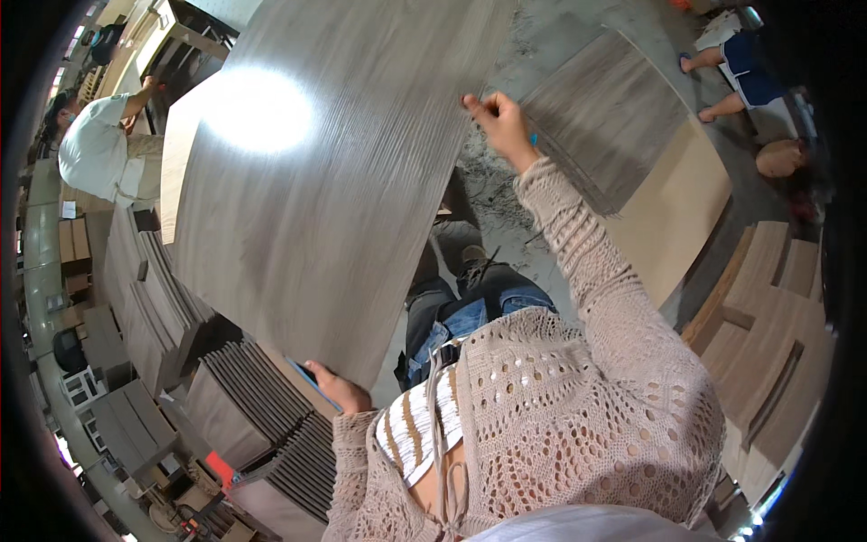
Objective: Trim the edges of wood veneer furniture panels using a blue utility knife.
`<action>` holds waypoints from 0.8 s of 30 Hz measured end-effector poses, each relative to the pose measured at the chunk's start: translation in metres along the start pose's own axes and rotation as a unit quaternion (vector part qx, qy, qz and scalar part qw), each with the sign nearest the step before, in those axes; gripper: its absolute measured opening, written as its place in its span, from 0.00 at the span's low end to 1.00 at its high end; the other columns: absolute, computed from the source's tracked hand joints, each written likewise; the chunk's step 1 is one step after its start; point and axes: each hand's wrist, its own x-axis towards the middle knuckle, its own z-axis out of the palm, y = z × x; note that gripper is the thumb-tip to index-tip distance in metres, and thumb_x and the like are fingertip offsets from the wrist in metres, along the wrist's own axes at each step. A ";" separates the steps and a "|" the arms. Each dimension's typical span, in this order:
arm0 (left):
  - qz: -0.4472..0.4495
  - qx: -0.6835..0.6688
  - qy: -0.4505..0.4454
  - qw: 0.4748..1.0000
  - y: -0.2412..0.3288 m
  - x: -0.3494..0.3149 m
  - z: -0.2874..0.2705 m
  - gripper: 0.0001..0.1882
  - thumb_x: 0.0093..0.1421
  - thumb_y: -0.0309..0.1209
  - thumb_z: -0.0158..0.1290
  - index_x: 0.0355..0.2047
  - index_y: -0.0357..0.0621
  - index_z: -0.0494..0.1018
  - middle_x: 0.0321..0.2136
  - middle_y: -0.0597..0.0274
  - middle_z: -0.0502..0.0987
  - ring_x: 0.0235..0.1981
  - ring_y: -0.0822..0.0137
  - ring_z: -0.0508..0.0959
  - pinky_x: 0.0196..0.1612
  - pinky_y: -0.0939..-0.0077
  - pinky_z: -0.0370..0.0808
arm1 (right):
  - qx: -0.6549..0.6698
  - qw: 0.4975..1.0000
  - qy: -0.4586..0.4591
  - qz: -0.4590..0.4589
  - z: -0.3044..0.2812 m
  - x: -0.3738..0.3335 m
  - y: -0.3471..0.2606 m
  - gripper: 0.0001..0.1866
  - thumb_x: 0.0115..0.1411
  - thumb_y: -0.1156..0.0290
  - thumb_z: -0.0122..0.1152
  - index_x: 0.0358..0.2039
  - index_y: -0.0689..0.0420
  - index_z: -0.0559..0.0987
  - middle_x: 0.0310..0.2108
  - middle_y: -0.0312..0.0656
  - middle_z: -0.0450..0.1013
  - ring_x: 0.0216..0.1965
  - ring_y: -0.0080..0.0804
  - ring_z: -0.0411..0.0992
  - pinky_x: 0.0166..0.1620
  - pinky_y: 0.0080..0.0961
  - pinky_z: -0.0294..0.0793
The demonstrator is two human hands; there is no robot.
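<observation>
A large grey wood-grain panel (334, 172) stretches across the middle, with a bright glare on its upper left. My right hand (504, 125) is closed at the panel's right edge, its thumb against that edge. A small blue bit (534, 139) shows beside this hand's wrist; whatever the curled fingers hold is hidden. By the panel's lower corner, my left hand (345, 390) is closed around a slim blue tool (310, 383), whose exact kind I cannot make out. The left thumb lies near the panel's lower edge.
More wood-grain boards (619, 108) lie at the right over a pale board (682, 203). Stacked panels (244, 397) stand at the lower left, cut boards (759, 334) at the far right. Dark shavings (497, 185) litter the floor. A person (99, 144) works at the upper left.
</observation>
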 end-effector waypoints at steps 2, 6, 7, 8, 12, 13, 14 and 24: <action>0.017 -0.011 -0.041 0.999 -0.013 -0.021 0.024 0.35 0.66 0.53 0.34 0.58 0.31 0.55 0.56 0.49 0.62 0.55 0.57 0.64 0.57 0.64 0.62 | -0.010 0.999 -0.039 0.012 -0.008 0.032 0.006 0.32 0.48 0.36 0.61 0.22 0.58 0.74 0.16 0.34 0.67 0.20 0.21 0.63 0.26 0.21 0.66; -0.004 -0.015 -0.123 0.992 -0.024 -0.047 0.049 0.24 0.66 0.51 0.39 0.31 0.39 0.68 0.29 0.60 0.71 0.29 0.69 0.71 0.34 0.73 0.68 | -0.008 1.000 -0.025 0.013 -0.013 0.102 0.008 0.30 0.49 0.37 0.60 0.24 0.57 0.75 0.18 0.31 0.67 0.20 0.19 0.63 0.25 0.20 0.64; -0.057 0.040 -0.229 0.971 -0.028 -0.045 0.043 0.24 0.65 0.49 0.42 0.20 0.44 0.67 0.18 0.67 0.69 0.20 0.74 0.67 0.25 0.77 0.65 | -0.008 0.999 -0.029 0.011 -0.011 0.121 0.014 0.30 0.49 0.37 0.60 0.24 0.57 0.75 0.18 0.31 0.67 0.20 0.19 0.63 0.25 0.20 0.64; -0.059 0.036 -0.228 0.971 -0.025 -0.048 0.049 0.24 0.65 0.49 0.42 0.20 0.44 0.67 0.18 0.67 0.69 0.20 0.74 0.67 0.25 0.77 0.65 | 0.007 1.000 0.014 -0.019 -0.013 0.141 0.023 0.30 0.49 0.37 0.60 0.25 0.57 0.75 0.19 0.31 0.67 0.20 0.18 0.62 0.25 0.20 0.63; -0.096 0.092 -0.315 0.940 -0.013 -0.051 0.062 0.29 0.65 0.50 0.43 0.09 0.50 0.59 0.11 0.72 0.61 0.11 0.76 0.56 0.18 0.80 0.57 | 0.005 0.996 0.059 0.069 -0.016 0.177 0.022 0.26 0.54 0.45 0.60 0.31 0.60 0.76 0.22 0.30 0.70 0.24 0.29 0.64 0.32 0.26 0.66; -0.096 0.085 -0.296 0.947 -0.017 -0.052 0.064 0.29 0.65 0.50 0.43 0.09 0.50 0.58 0.10 0.71 0.60 0.11 0.76 0.56 0.19 0.79 0.58 | -0.003 0.997 0.065 0.049 -0.016 0.187 0.036 0.21 0.56 0.50 0.59 0.32 0.59 0.76 0.21 0.38 0.74 0.23 0.38 0.70 0.32 0.33 0.69; -0.098 0.078 -0.275 0.953 -0.015 -0.055 0.067 0.29 0.65 0.49 0.43 0.09 0.49 0.58 0.09 0.71 0.59 0.12 0.76 0.57 0.20 0.78 0.59 | -0.004 0.997 0.062 0.053 -0.020 0.183 0.042 0.21 0.56 0.50 0.59 0.32 0.59 0.76 0.21 0.38 0.74 0.23 0.38 0.70 0.32 0.33 0.69; -0.167 0.087 -0.327 0.926 0.001 -0.051 0.067 0.26 0.63 0.48 0.47 0.14 0.45 0.63 0.15 0.69 0.64 0.18 0.75 0.62 0.22 0.76 0.62 | 0.030 0.989 -0.140 -0.034 -0.024 0.024 0.009 0.21 0.55 0.49 0.63 0.22 0.54 0.70 0.18 0.28 0.63 0.21 0.15 0.56 0.25 0.15 0.58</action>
